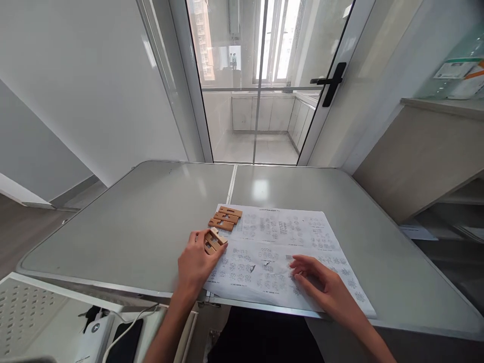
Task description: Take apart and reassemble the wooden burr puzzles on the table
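My left hand [197,262] is closed round small flat wooden puzzle pieces [214,239] with cut-out slots, held at the left edge of a printed instruction sheet [280,252]. Three more wooden pieces [225,218] lie side by side on the sheet's far left corner. My right hand [321,285] rests on the sheet's near right part, fingers stretched out and pointing left at the diagrams, holding nothing.
The sheet lies on a grey folding table [151,222] with a seam down its middle. A glass door [260,80] with a black handle [330,83] stands behind. A shelf unit [434,161] is at right. A white device with a cable [94,340] sits below left.
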A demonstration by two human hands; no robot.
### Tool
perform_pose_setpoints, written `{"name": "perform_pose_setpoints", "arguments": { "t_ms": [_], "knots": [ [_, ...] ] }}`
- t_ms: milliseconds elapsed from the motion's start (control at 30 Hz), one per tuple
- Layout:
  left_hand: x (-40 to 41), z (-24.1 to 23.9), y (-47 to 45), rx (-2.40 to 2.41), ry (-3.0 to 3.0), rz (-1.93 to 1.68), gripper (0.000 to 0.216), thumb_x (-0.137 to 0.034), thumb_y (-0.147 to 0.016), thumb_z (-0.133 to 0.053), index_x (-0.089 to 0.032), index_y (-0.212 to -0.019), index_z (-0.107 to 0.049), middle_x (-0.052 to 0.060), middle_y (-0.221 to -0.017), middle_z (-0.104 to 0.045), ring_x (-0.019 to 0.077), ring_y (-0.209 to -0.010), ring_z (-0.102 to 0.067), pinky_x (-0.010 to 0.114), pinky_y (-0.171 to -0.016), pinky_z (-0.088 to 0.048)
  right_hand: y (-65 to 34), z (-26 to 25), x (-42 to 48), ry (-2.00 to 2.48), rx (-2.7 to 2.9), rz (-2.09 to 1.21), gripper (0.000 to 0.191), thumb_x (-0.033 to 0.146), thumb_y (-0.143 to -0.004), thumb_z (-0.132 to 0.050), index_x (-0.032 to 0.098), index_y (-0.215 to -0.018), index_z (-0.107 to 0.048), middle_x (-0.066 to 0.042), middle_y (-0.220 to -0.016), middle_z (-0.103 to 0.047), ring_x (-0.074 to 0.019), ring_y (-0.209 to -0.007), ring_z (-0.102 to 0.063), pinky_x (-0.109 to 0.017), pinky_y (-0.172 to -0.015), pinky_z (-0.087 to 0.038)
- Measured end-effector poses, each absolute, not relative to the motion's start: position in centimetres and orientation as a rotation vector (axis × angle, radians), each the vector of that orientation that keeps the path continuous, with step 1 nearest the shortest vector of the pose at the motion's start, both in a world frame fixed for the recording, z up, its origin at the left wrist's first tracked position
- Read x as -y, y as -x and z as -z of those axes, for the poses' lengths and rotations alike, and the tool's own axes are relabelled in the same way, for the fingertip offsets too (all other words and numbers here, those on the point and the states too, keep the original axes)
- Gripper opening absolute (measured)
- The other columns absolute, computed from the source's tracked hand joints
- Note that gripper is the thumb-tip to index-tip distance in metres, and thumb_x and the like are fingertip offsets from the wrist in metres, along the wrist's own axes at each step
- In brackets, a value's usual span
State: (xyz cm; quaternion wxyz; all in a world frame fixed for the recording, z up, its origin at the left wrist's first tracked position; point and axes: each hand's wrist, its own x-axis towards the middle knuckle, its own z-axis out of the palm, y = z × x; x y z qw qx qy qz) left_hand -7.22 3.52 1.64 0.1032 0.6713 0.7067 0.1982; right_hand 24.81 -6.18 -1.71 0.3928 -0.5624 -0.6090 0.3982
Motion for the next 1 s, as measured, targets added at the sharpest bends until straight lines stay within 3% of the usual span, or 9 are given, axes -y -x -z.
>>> {"name": "perform_pose_setpoints", "arguments": {
  "t_ms": [167, 300, 400, 567, 767, 900, 1000],
  "knots": [
    [-3.9, -1.0, 6.4, -2.166, -1.955, -0.539, 0.058, -0.065, -0.093, -0.06, -0.02, -0.13, -0.058, 0.013, -0.131, -0.062, 0.0309, -0.095, -0.072, 0.038, -0.071, -0.054, -24.7, 1.8, 6.1, 1.436, 1.537, -0.99, 0.04, 0.056, -0.099, -0.062, 0.028, -0.126, -0.067, -0.008, -0.116, -0.076, -0.0257, -0.102, -0.073, -0.044, -0.095, -0.062],
    [-3.8, -0.8, 7.0, -2.103, -1.968, -0.568, 0.068, -0.066, -0.092, -0.061, -0.02, -0.141, -0.05, 0.015, -0.136, -0.058, 0.0332, -0.102, -0.071, 0.04, -0.074, -0.056, -24.7, 1.9, 6.2, 1.44, 1.542, -0.995, 0.038, 0.054, -0.099, -0.062, 0.028, -0.127, -0.067, -0.007, -0.116, -0.076, -0.025, -0.102, -0.073, -0.042, -0.095, -0.061],
    [-3.3, -0.8, 7.9, -2.01, -1.967, -0.632, 0.077, -0.065, -0.089, -0.065, -0.022, -0.148, -0.042, 0.014, -0.138, -0.055, 0.0291, -0.093, -0.071, 0.041, -0.075, -0.058, -24.8, 1.9, 6.2, 1.453, 1.546, -1.0, 0.036, 0.052, -0.1, -0.061, 0.029, -0.128, -0.066, -0.006, -0.118, -0.075, -0.0247, -0.104, -0.072, -0.043, -0.097, -0.059],
    [-2.8, -0.3, 9.3, -1.78, -1.857, -0.824, 0.079, -0.051, -0.083, -0.075, -0.023, -0.148, -0.043, 0.011, -0.135, -0.053, 0.0202, -0.08, -0.068, 0.043, -0.082, -0.062, -24.9, 2.1, 6.2, 1.449, 1.546, -1.016, 0.035, 0.05, -0.102, -0.06, 0.029, -0.129, -0.065, -0.006, -0.119, -0.074, -0.0245, -0.106, -0.071, -0.043, -0.098, -0.058],
    [-2.9, 0.1, 8.9, -1.586, -1.692, -0.964, 0.075, -0.039, -0.082, -0.078, -0.025, -0.147, -0.042, 0.01, -0.136, -0.051, 0.0197, -0.09, -0.072, 0.042, -0.091, -0.064, -25.0, 2.4, 6.2, 1.455, 1.544, -1.048, 0.035, 0.05, -0.102, -0.059, 0.029, -0.13, -0.063, -0.007, -0.12, -0.073, -0.0249, -0.109, -0.069, -0.045, -0.101, -0.055],
    [-2.4, -0.1, 8.5, -1.582, -1.624, -1.055, 0.076, -0.044, -0.081, -0.079, -0.025, -0.145, -0.043, 0.012, -0.14, -0.046, 0.0186, -0.09, -0.074, 0.036, -0.081, -0.066, -25.1, 2.6, 6.3, 1.455, 1.538, -1.049, 0.036, 0.051, -0.102, -0.059, 0.03, -0.131, -0.063, -0.006, -0.122, -0.073, -0.0255, -0.11, -0.069, -0.044, -0.102, -0.055],
    [-2.0, -0.1, 9.2, -1.671, -1.553, -1.111, 0.061, -0.049, -0.083, -0.076, -0.022, -0.132, -0.051, 0.009, -0.131, -0.055, 0.0126, -0.071, -0.07, 0.029, -0.063, -0.062, -25.1, 2.7, 6.3, 1.458, 1.529, -1.051, 0.035, 0.051, -0.101, -0.06, 0.032, -0.13, -0.064, -0.005, -0.122, -0.073, -0.0252, -0.112, -0.069, -0.043, -0.103, -0.055]
  ]
}}
